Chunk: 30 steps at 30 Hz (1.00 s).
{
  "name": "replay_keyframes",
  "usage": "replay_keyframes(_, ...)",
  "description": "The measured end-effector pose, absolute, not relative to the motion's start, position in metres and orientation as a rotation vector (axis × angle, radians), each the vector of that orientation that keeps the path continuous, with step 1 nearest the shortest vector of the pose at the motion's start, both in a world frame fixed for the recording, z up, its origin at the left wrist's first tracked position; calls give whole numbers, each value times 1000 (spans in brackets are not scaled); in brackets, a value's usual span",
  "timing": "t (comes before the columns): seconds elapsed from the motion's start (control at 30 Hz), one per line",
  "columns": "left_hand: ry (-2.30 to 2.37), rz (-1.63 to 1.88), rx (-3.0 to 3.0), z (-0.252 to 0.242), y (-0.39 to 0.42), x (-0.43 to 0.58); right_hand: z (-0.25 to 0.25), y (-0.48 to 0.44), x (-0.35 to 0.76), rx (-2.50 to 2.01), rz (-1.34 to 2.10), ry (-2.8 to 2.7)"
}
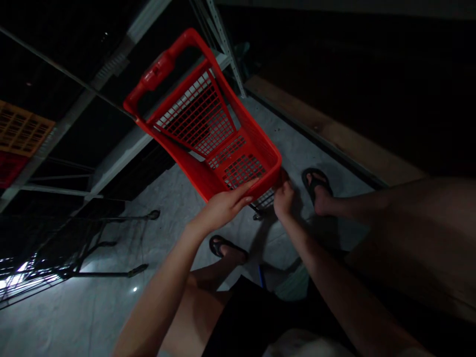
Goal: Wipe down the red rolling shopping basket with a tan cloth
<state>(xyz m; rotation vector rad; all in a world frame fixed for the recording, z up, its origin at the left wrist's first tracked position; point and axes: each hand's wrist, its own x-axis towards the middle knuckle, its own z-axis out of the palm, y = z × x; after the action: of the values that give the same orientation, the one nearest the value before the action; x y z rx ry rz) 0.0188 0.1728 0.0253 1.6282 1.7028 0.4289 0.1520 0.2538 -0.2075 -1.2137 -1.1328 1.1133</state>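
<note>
Along the red cart's (260, 139) near edge, your left hand (226, 203) holds the rim between fingers and thumb; at its right corner your right hand (283, 199) curls, how tightly you cannot tell. It stands on the floor (174, 208) beside the shelf (118, 161).

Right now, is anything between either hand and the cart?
Nothing visible. The left hand lies against the near end of the red cart. The right hand is at the near right corner with no object seen between, though its fingertips are too dark to confirm contact.
</note>
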Motion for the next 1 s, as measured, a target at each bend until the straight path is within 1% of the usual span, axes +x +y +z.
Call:
replay_keyframes(0.07,1818,75,1840,39,153,-4,-212,264,138,-1211,1168,-1038)
replay_keyframes(0.17,1992,-375,2026,46,140,-26,-202,270,120,-1187,1238,-965)
replay_keyframes(0.27,2160,-604,2094,34,135,-30,-180,259,113,-1190,1198,-975)
replay_keyframes(0.4,2296,-667,2155,14,130,-14,-140,215,120,-1213,1110,-1023)
replay_keyframes(0.5,2333,-618,2196,11,122,11,-111,171,125,-1180,1126,-1090)
replay_keyframes(0.57,2308,-562,2247,15,113,31,-99,146,128,-1165,1085,-1149)
replay_keyframes(0.67,2149,-483,2377,26,99,57,-92,129,138,-1175,960,-1172)
replay_keyframes(0.77,1910,-430,2453,38,95,74,-93,131,153,-1123,864,-1169)
replay_keyframes(0.87,1717,-412,2441,46,106,78,-96,152,166,-1124,870,-1159)
replay_keyframes(1.0,1693,-494,2345,45,136,74,-104,221,161,-1071,1150,-1118)
